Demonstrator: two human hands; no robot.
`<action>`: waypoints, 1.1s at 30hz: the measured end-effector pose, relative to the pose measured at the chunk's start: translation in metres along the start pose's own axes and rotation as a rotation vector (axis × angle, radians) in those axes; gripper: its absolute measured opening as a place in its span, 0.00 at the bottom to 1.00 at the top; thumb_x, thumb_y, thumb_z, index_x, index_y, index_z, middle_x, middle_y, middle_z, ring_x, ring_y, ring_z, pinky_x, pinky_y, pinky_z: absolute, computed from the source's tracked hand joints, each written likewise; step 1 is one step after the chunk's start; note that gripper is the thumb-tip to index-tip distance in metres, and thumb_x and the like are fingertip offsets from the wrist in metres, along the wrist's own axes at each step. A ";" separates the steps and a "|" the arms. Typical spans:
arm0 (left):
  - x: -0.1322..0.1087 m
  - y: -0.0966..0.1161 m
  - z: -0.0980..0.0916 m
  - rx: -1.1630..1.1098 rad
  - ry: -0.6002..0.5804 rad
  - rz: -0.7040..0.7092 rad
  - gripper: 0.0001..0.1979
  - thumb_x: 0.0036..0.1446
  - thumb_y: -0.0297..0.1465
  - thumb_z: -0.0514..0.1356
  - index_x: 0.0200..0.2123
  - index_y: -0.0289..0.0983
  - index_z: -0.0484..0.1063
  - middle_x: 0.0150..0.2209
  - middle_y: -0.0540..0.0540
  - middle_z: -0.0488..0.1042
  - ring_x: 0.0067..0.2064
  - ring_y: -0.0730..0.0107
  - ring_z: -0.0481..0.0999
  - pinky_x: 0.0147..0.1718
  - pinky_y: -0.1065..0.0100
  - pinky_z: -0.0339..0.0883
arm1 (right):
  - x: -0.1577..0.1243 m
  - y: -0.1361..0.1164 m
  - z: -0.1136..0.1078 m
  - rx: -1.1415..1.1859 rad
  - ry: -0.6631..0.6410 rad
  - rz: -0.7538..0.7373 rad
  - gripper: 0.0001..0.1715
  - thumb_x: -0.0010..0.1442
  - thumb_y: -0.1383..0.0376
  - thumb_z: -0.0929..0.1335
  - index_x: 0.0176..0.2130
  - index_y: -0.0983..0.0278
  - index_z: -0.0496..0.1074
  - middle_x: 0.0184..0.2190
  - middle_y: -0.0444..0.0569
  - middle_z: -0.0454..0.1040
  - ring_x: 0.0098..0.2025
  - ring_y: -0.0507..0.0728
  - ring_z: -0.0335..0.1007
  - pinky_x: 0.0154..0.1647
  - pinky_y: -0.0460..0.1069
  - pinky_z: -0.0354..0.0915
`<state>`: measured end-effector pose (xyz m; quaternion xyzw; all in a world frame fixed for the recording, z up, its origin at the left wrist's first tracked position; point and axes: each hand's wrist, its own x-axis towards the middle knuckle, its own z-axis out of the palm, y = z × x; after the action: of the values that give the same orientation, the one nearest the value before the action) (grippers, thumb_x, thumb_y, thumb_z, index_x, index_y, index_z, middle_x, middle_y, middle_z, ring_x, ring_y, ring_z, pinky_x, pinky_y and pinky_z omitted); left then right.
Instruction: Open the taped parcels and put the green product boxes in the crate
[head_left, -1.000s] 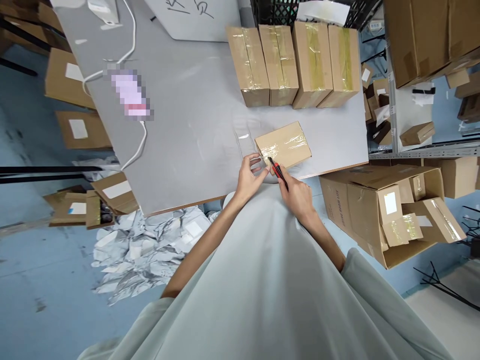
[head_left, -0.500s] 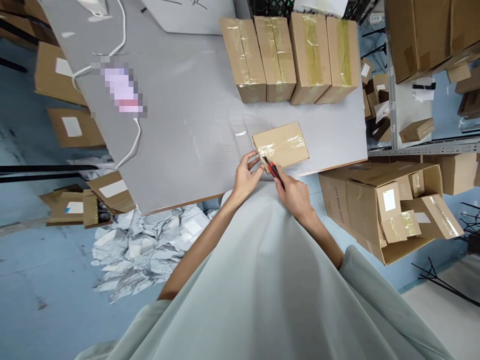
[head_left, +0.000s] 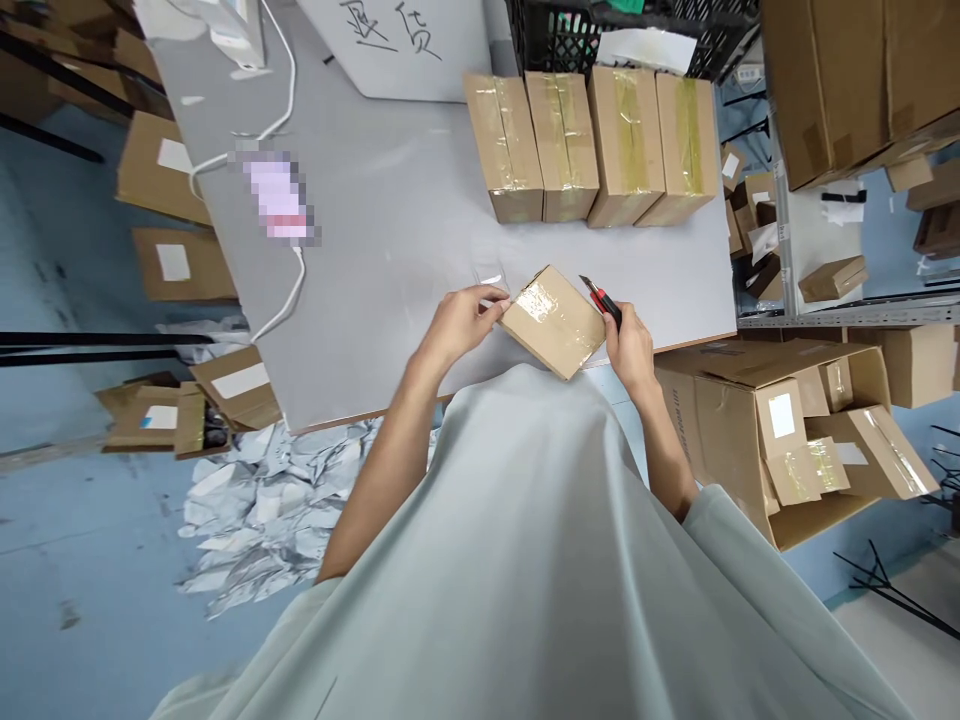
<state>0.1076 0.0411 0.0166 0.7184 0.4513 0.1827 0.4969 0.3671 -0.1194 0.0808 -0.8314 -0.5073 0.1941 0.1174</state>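
Observation:
A small taped cardboard box [head_left: 556, 322] is turned cornerwise at the table's near edge. My left hand [head_left: 466, 322] has its fingertips pinched at the box's left corner. On the other side, my right hand [head_left: 628, 345] is closed round a red and black utility knife [head_left: 604, 302], its blade pointing up and left. That hand also touches the box's right corner. Clear tape shines on the box top.
Four taped boxes [head_left: 628, 145] stand in a row at the table's back, before a black crate [head_left: 559, 40]. A phone [head_left: 277, 198] with a white cable lies left. A large open carton [head_left: 720, 420] holds boxes at right. Crumpled packages [head_left: 262, 510] lie below the table.
The small box has turned clockwise. My right hand and the knife have moved right, away from the box's left end. My left hand has shifted slightly left.

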 end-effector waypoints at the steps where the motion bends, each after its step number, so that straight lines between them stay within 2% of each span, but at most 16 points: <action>1: 0.000 0.000 -0.002 0.022 0.020 -0.007 0.14 0.66 0.45 0.66 0.44 0.44 0.88 0.43 0.44 0.89 0.37 0.56 0.87 0.45 0.57 0.83 | 0.000 -0.001 0.001 0.000 -0.037 0.020 0.28 0.84 0.56 0.53 0.67 0.66 0.68 0.59 0.66 0.83 0.57 0.68 0.80 0.54 0.56 0.71; 4: 0.003 0.002 -0.004 0.082 0.097 0.014 0.14 0.67 0.46 0.67 0.38 0.45 0.87 0.38 0.43 0.87 0.40 0.51 0.87 0.49 0.54 0.81 | -0.012 -0.010 0.004 -0.038 -0.129 0.035 0.26 0.84 0.55 0.55 0.65 0.66 0.69 0.52 0.64 0.85 0.49 0.69 0.82 0.48 0.54 0.68; 7: 0.010 0.007 -0.004 0.092 0.135 0.056 0.13 0.67 0.45 0.67 0.39 0.44 0.87 0.42 0.41 0.88 0.46 0.49 0.86 0.56 0.50 0.80 | -0.030 -0.023 0.005 -0.083 -0.264 -0.021 0.26 0.84 0.55 0.56 0.65 0.66 0.71 0.49 0.61 0.87 0.47 0.68 0.83 0.45 0.52 0.66; 9: 0.014 0.009 -0.004 0.058 0.117 0.067 0.13 0.67 0.45 0.68 0.39 0.44 0.87 0.43 0.42 0.87 0.46 0.50 0.86 0.55 0.50 0.81 | -0.037 -0.031 0.005 -0.118 -0.329 -0.074 0.26 0.85 0.55 0.57 0.66 0.64 0.72 0.51 0.58 0.87 0.48 0.66 0.83 0.44 0.51 0.65; 11: 0.017 0.010 -0.003 0.031 0.097 0.068 0.12 0.66 0.45 0.69 0.39 0.44 0.88 0.43 0.42 0.87 0.46 0.52 0.86 0.54 0.51 0.82 | -0.037 -0.038 0.002 -0.164 -0.336 -0.132 0.26 0.85 0.55 0.57 0.69 0.61 0.72 0.55 0.56 0.86 0.51 0.64 0.83 0.44 0.50 0.65; 14: 0.019 0.010 -0.001 0.040 0.096 0.063 0.12 0.66 0.45 0.69 0.39 0.43 0.88 0.43 0.42 0.87 0.46 0.53 0.86 0.53 0.52 0.82 | -0.023 -0.047 -0.009 -0.269 -0.330 -0.202 0.28 0.86 0.54 0.57 0.75 0.57 0.69 0.61 0.56 0.83 0.54 0.63 0.82 0.46 0.50 0.65; 17: 0.019 0.010 0.002 0.071 0.107 0.081 0.13 0.68 0.44 0.67 0.40 0.43 0.87 0.44 0.42 0.86 0.46 0.53 0.85 0.54 0.52 0.82 | -0.001 -0.054 -0.022 -0.369 -0.357 -0.244 0.30 0.86 0.53 0.56 0.78 0.55 0.67 0.62 0.57 0.82 0.54 0.64 0.82 0.46 0.50 0.65; 22: 0.016 0.010 0.009 0.091 0.141 0.101 0.13 0.71 0.43 0.64 0.40 0.42 0.85 0.43 0.41 0.84 0.45 0.53 0.83 0.55 0.52 0.79 | 0.027 -0.061 -0.038 -0.432 -0.390 -0.335 0.30 0.87 0.53 0.56 0.76 0.58 0.68 0.62 0.60 0.82 0.55 0.66 0.81 0.46 0.52 0.65; 28: 0.012 0.010 0.016 0.112 0.163 0.099 0.10 0.72 0.37 0.62 0.42 0.42 0.83 0.46 0.41 0.83 0.48 0.53 0.82 0.57 0.52 0.76 | 0.034 -0.073 -0.045 -0.497 -0.420 -0.384 0.29 0.86 0.54 0.56 0.72 0.61 0.71 0.59 0.62 0.83 0.53 0.67 0.82 0.46 0.53 0.64; 33: 0.010 0.010 0.018 0.122 0.179 0.102 0.10 0.73 0.36 0.61 0.43 0.41 0.82 0.47 0.41 0.82 0.50 0.53 0.81 0.58 0.53 0.74 | 0.035 -0.082 -0.052 -0.538 -0.447 -0.404 0.27 0.86 0.58 0.56 0.70 0.62 0.72 0.58 0.63 0.83 0.52 0.67 0.82 0.48 0.53 0.65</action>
<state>0.1302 0.0380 0.0154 0.7502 0.4669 0.2435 0.3999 0.3389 -0.0505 0.1525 -0.6534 -0.7062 0.2035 -0.1816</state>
